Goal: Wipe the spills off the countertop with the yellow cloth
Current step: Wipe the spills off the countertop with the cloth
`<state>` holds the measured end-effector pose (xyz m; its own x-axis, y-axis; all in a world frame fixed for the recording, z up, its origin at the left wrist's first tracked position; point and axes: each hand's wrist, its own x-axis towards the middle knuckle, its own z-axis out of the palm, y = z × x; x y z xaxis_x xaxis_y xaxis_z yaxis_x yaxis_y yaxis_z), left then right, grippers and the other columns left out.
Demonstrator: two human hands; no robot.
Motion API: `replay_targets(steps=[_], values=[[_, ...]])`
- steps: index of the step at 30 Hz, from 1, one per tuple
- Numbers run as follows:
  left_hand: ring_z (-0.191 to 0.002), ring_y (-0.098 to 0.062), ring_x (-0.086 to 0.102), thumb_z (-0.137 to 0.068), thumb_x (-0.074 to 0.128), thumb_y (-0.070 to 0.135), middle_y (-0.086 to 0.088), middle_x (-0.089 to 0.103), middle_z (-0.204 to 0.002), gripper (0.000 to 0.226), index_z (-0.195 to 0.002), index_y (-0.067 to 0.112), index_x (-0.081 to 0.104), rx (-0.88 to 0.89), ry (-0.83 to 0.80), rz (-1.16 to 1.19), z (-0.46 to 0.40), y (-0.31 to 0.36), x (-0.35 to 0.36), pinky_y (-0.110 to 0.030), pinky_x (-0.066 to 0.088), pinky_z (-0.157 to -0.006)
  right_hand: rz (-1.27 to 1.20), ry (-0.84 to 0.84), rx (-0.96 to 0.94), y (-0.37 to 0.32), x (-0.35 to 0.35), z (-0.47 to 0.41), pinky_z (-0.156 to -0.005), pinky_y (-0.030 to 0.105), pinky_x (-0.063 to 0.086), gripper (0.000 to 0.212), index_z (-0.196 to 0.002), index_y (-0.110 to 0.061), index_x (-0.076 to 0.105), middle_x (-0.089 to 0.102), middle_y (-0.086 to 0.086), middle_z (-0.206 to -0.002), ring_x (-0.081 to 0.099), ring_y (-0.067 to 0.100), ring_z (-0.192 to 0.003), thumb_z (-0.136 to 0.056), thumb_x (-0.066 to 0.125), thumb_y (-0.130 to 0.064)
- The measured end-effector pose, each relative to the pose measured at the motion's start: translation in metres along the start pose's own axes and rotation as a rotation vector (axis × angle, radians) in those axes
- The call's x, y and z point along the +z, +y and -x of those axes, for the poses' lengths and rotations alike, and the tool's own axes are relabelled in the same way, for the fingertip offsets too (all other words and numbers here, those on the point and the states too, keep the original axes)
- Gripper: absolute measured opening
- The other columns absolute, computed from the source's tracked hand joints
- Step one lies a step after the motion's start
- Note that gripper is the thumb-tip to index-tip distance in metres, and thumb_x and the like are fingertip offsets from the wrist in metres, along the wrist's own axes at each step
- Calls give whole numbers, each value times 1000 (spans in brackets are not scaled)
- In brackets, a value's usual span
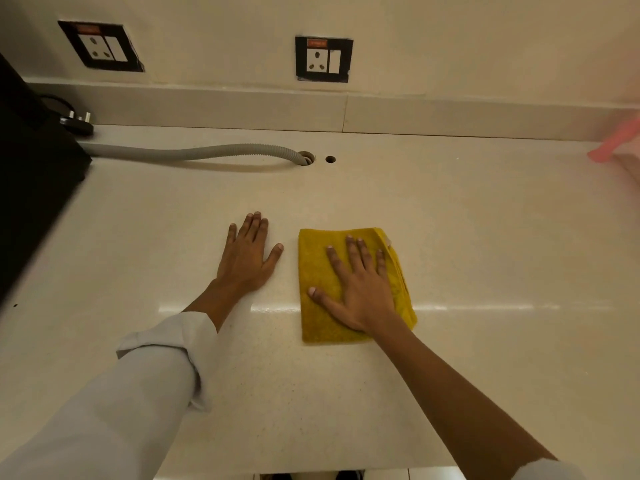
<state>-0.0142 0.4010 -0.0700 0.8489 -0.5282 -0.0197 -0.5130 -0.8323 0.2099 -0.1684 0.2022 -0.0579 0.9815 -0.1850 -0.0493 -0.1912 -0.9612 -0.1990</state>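
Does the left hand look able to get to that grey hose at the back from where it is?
Probably yes. The left hand lies flat on the countertop, with only bare surface between it and the grey hose. The right hand presses the yellow cloth, off to the side.

The left hand point(246, 255) lies flat with its palm down. Its four fingers are close together and point away from the person, and the thumb sticks out to the right. The left arm reaches in from the bottom left corner. It wears a white sleeve point(131, 393), rolled up below the wrist.

The right hand point(356, 289) is flat and open too, palm down. Its fingers are spread a little, and the thumb points out to the left. It seems to be pressing down, but that is hard to tell. The right arm comes in from the bottom right. It is bare up to a bit of white sleeve at the picture's edge. The two hands are side by side, near each other but not touching.
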Motion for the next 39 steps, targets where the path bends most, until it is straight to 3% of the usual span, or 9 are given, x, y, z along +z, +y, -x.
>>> replay_targets(steps=[5, 12, 17, 25, 33, 39], values=[[-151, -21, 3, -86, 6, 60, -10, 8, -163, 84, -152, 8, 12, -3, 12, 10, 0, 0, 1, -45, 2, -123, 22, 37, 90, 31, -2, 24, -121, 57, -3, 88, -156, -37, 4, 1, 7, -167, -6, 26, -153, -83, 12, -86], [-151, -20, 3, -86, 4, 60, -9, 8, -163, 84, -152, 9, 13, -13, 8, 57, -1, 0, -1, -44, 1, -123, 44, 69, 201, 55, -6, -21, -120, 61, -1, 81, -156, -34, 9, 5, 12, -166, -1, 31, -153, -89, 10, -78], [-151, -19, 5, -91, 10, 55, -9, 11, -162, 77, -151, 9, 15, -24, 21, 121, -1, 1, -1, -43, -1, -123, 26, 49, 171, 20, -2, -47, -119, 63, -2, 81, -157, -31, 8, 2, 14, -166, -3, 34, -153, -89, 9, -75], [-150, -16, 11, -98, 17, 46, -6, 19, -161, 63, -152, 14, 21, -87, 23, 505, -2, -4, -15, -41, 2, -124, -27, 33, 21, -81, 16, -27, -118, 62, -6, 87, -157, -29, 9, 0, 17, -165, -6, 35, -152, -87, 13, -80], [-151, -18, -1, -94, 14, 48, -9, 10, -163, 70, -152, 9, 13, -37, 48, 239, 17, -20, -25, -45, -3, -123, -67, 17, -66, -158, 29, 1, -118, 61, -7, 88, -155, -25, 18, 6, 17, -165, -2, 35, -152, -85, 20, -80], [-151, -18, -2, -92, 14, 52, -8, 8, -163, 74, -152, 9, 12, -56, 10, 186, 37, -37, -27, -45, -3, -123, -89, 9, -85, -158, 36, 36, -119, 59, -10, 85, -156, -33, 11, -3, 11, -166, -12, 30, -152, -86, 19, -81]])
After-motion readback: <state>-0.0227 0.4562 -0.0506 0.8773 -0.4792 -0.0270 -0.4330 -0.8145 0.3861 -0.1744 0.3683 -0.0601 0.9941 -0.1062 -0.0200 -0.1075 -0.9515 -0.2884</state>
